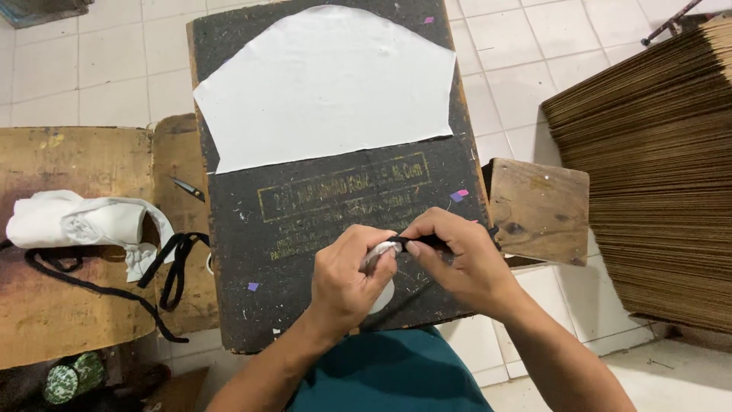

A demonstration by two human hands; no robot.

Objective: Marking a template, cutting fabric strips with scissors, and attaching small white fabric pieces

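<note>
My left hand pinches a small white fabric piece over the near part of a dark worn board. My right hand meets it from the right, fingers closed on a black strap whose end touches the white piece. A large white cut fabric panel lies flat on the far half of the board.
To the left, a brown wooden table carries a bundle of white cloth, loose black straps and small scissors. A small wooden stool stands to the right, beside a tall stack of brown cardboard sheets. White tile floor surrounds everything.
</note>
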